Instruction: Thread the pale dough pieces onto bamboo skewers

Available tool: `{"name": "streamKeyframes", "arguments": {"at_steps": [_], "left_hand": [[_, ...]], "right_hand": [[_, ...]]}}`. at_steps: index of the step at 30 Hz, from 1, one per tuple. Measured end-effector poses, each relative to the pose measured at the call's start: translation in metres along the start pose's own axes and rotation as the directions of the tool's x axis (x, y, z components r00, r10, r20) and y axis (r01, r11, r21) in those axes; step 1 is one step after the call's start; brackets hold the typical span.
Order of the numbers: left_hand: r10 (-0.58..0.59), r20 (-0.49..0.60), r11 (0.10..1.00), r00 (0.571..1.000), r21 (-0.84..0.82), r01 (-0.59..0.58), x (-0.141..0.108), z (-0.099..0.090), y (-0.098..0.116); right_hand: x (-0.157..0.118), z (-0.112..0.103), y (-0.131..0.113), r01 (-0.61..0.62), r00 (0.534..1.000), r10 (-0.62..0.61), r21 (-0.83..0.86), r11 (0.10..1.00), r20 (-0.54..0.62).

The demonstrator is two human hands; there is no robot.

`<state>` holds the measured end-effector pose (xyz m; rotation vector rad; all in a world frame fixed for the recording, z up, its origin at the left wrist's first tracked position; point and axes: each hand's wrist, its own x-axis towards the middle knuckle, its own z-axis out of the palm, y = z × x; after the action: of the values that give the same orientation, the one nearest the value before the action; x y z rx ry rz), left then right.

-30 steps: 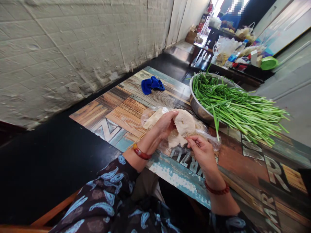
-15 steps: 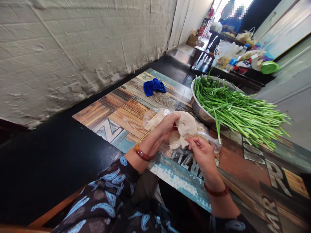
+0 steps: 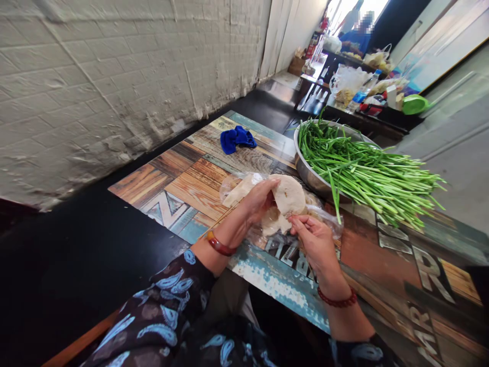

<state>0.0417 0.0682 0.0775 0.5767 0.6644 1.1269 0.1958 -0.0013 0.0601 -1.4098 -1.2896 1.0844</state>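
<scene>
My left hand [image 3: 260,199] is closed around the left side of a pale, flat, round flatbread-like piece [image 3: 289,193]. At the lower edge of that piece, my right hand [image 3: 314,235] has its thumb and fingers pinched together; whatever tiny thing is between them I cannot make out. Clear plastic bags [image 3: 330,217] lie beneath and around both hands. More pale flat pieces [image 3: 240,191] show in the plastic, left of and below the held one. A thin stick [image 3: 219,220] juts out beside my left wrist. My left palm is mostly hidden.
A metal basin [image 3: 303,163] heaped with long green stalks [image 3: 367,176] stands right of my hands. Farther back on the patterned table [image 3: 198,186] lies a blue cloth [image 3: 237,139]. Bags, bottles and a green bowl [image 3: 415,104] crowd another table; a person [image 3: 353,41] is beyond.
The whole view has shifted slightly, so things sit a little farther left. Both hands keep nearly the same hold on the pale piece.
</scene>
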Motion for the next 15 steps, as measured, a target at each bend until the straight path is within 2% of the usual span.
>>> {"name": "streamKeyframes", "arguments": {"at_steps": [2,4,10,15], "left_hand": [[-0.009,0.057,1.000,0.998,-0.017,0.010,-0.001,0.001,-0.001],[0.003,0.066,1.000,0.998,-0.024,-0.002,-0.001,0.001,-0.001],[0.089,-0.059,0.995,0.994,-0.043,-0.091,0.000,0.000,0.005],[0.096,-0.104,0.991,0.990,-0.079,-0.104,0.001,-0.001,0.006]], "right_hand": [[0.000,-0.002,0.000,0.023,1.000,-0.023,-0.012,1.000,0.001],[-0.001,-0.004,0.001,0.035,0.999,-0.035,-0.018,0.999,0.033],[-0.010,-0.011,-0.001,0.053,0.987,-0.033,-0.123,0.991,0.160],[-0.011,-0.012,0.006,0.108,0.988,-0.088,-0.171,0.979,0.125]]}}
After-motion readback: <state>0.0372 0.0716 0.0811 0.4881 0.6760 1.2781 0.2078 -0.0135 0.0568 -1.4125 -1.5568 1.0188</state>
